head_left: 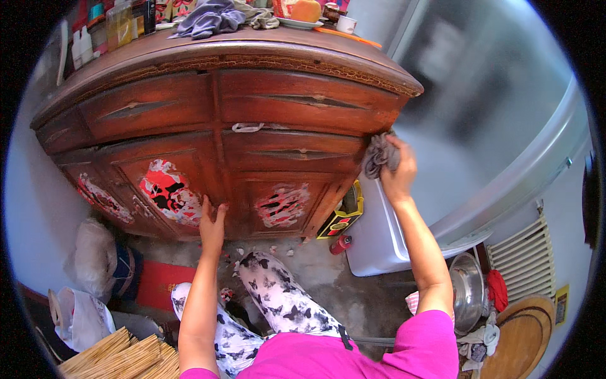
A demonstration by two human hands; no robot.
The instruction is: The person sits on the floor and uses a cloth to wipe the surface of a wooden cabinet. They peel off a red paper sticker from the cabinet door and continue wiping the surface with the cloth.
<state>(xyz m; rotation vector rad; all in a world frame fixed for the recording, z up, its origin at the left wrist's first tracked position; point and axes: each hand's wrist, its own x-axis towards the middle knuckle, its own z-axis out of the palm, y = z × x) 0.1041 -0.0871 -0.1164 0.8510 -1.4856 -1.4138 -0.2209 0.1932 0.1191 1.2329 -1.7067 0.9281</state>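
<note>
Reddish-brown cabinet (303, 117) doors and drawers spread before your hands, beneath a cluttered worktop (284, 35). Your right hand (401, 172) is clamped on a bunched grey cloth (380, 156) at the cabinet's right edge; a yellow-and-black box (339, 225) stands below it. Your left hand (213, 220), fingers apart, is at the cabinet front, just right of a torn red-and-black patch (167, 189).

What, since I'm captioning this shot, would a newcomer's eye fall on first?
Probably the red-brown cabinet across the upper middle, with ragged red-and-white patches low on its front. Next, the pink shirt at the bottom edge. The right hand holds a grey rag at the cabinet's right end.
</note>
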